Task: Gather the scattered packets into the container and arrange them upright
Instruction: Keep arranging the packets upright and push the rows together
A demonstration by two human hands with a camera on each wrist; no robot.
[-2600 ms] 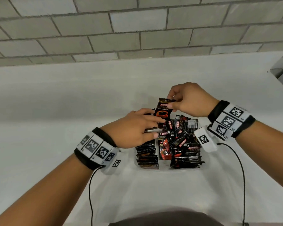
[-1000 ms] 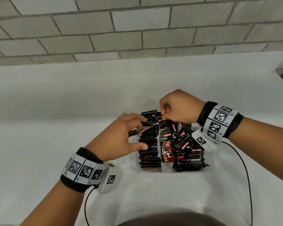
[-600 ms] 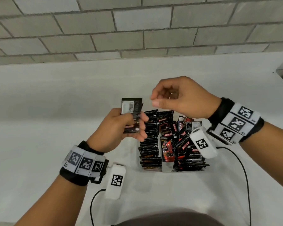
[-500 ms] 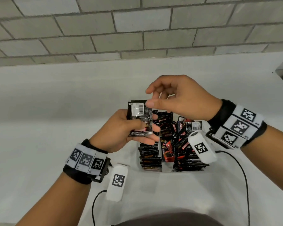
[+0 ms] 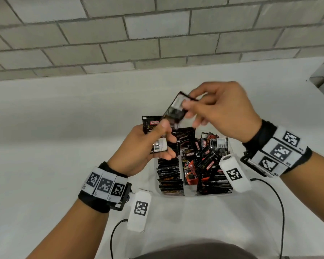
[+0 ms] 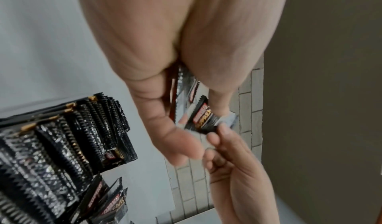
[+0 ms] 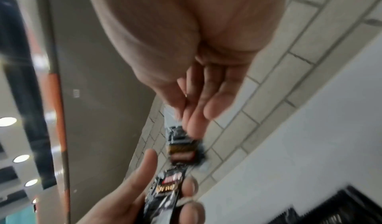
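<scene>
Head view: right hand pinches a tilted packet.

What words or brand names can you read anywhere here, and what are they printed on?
"KOPIKO": packet held by the left hand, and packets in the container.
"SUP…": same held packet, cut off by the thumb.
"KOPIKO": leaning packet in the left wrist view.
Barcodes, fine print, and the right hand's packet: too blurred.
Wristband squares: patterns, not text.
</scene>
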